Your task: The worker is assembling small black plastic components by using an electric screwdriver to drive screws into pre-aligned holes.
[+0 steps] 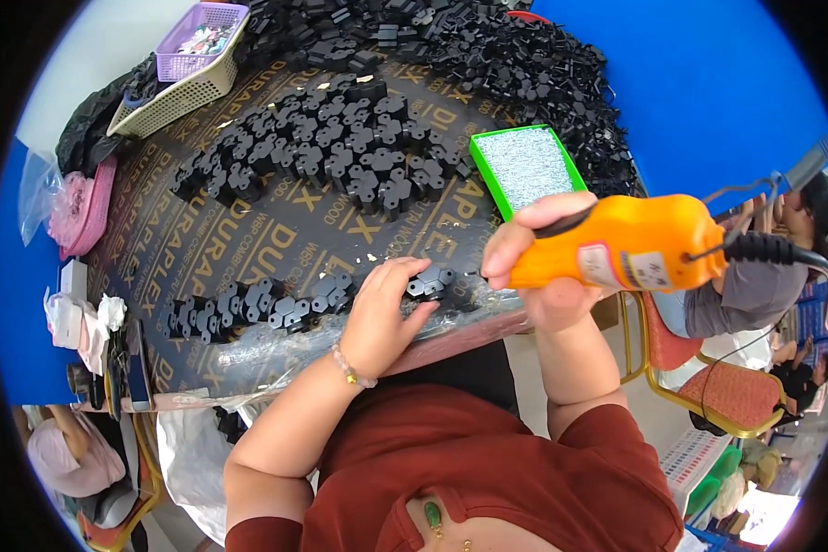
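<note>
My right hand (547, 262) is wrapped round an orange electric screwdriver (630, 244), which lies sideways with its tip pointing left. A black cable runs from its right end. At the table's near edge my left hand (386, 299) holds a small black plastic part (430, 282) between thumb and forefinger. The screwdriver's tip is just right of this part. To the left of my left hand stands a row of similar black parts (258, 299). A green tray (527, 166) of many small silvery pieces, likely screws, lies beyond my right hand.
Many assembled black parts (340, 147) cover the middle of the table. Loose black pieces (543, 74) are heaped along the far and right side. Baskets (179, 101) stand far left, a pink one (101, 207) below them. Another person (754, 276) sits at right near chairs.
</note>
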Tool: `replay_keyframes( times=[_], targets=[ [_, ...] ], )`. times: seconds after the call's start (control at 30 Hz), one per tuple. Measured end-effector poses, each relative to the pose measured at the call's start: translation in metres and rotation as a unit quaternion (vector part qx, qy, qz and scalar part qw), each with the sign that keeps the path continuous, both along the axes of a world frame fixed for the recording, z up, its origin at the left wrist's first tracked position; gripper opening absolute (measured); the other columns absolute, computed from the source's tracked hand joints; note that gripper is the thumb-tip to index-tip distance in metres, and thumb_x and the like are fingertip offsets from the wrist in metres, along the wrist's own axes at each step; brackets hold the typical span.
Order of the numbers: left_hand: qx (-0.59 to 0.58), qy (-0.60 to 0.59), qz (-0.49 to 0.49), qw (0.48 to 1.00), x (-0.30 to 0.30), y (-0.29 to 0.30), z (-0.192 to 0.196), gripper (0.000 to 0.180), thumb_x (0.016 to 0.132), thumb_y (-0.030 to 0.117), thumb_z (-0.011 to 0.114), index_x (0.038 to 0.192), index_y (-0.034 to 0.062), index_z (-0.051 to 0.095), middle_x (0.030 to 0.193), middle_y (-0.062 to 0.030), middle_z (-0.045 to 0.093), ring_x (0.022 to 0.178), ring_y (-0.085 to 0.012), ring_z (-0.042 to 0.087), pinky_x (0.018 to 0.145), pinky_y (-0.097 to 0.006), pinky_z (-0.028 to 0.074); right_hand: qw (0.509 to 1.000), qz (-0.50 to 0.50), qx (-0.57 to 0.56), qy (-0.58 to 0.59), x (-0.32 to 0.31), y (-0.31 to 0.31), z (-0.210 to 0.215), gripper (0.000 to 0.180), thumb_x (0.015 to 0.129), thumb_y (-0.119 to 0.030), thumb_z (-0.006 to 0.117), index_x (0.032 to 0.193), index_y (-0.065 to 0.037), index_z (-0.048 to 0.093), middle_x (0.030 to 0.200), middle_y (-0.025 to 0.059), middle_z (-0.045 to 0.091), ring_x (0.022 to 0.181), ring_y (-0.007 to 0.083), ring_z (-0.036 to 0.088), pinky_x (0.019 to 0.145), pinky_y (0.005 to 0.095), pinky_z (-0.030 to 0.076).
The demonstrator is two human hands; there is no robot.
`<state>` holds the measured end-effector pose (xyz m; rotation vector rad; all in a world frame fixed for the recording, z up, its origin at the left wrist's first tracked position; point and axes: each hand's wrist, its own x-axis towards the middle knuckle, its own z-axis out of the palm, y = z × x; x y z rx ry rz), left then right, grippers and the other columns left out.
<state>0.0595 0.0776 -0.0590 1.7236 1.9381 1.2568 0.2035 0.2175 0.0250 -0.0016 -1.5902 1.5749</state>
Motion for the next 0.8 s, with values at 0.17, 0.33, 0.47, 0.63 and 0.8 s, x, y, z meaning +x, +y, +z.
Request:
replay_keyframes(
  times=[0.17,0.33,0.47,0.63,0.8],
  targets=[
    [0.002,-0.011,-0.002,1.000,-0.001,0.001,-0.001,0.050,0.074,0.004,0.078,0.119,0.0014,0.056,0.114,-0.0168,0.062,0.107,-0.0362,0.059,0.094,-0.041,0.048,1.000,-0.015,-0.024,-0.007,-0.020,-0.007,0.002,0.068,0.083,-0.054,0.073,0.112,0.002,0.049,0.072,0.0140,0.064,0.056,0.0175,0.061,0.055,0.0284,0.052],
    [0.008,-0.014,-0.002,1.000,-0.001,0.001,-0.001,0.050,0.074,0.003,0.078,0.119,0.0014,0.056,0.114,-0.0168,0.062,0.107,-0.0361,0.059,0.093,-0.041,0.048,0.999,-0.030,-0.027,0.014,-0.027,-0.007,-0.013,0.065,0.083,-0.052,0.075,0.110,0.002,0.051,0.073,0.0137,0.065,0.056,0.0169,0.061,0.053,0.0267,0.052],
    [0.005,-0.022,-0.002,1.000,0.000,0.000,-0.002,0.050,0.074,0.003,0.077,0.119,0.0017,0.056,0.114,-0.0169,0.062,0.107,-0.0366,0.059,0.093,-0.042,0.048,0.998,0.011,-0.053,-0.031,-0.029,-0.008,-0.017,0.063,0.081,-0.049,0.078,0.107,0.002,0.052,0.073,0.0131,0.065,0.057,0.0164,0.062,0.052,0.0254,0.052],
    [0.003,-0.017,-0.006,1.000,-0.001,-0.001,-0.002,0.049,0.074,0.004,0.077,0.119,0.0021,0.056,0.114,-0.0175,0.061,0.107,-0.0376,0.058,0.093,-0.042,0.047,0.997,0.022,-0.070,-0.021,-0.030,-0.008,-0.019,0.057,0.080,-0.044,0.080,0.103,0.000,0.052,0.072,0.0117,0.064,0.058,0.0172,0.063,0.052,0.0254,0.052],
    [0.008,-0.011,-0.005,1.000,0.000,0.000,-0.003,0.050,0.074,0.004,0.076,0.119,0.0016,0.056,0.115,-0.0179,0.061,0.107,-0.0381,0.058,0.093,-0.043,0.048,0.995,0.016,-0.094,-0.030,-0.030,-0.014,-0.022,0.057,0.078,-0.039,0.083,0.106,0.000,0.052,0.075,0.0109,0.065,0.064,0.0177,0.066,0.055,0.0252,0.054]
  ],
)
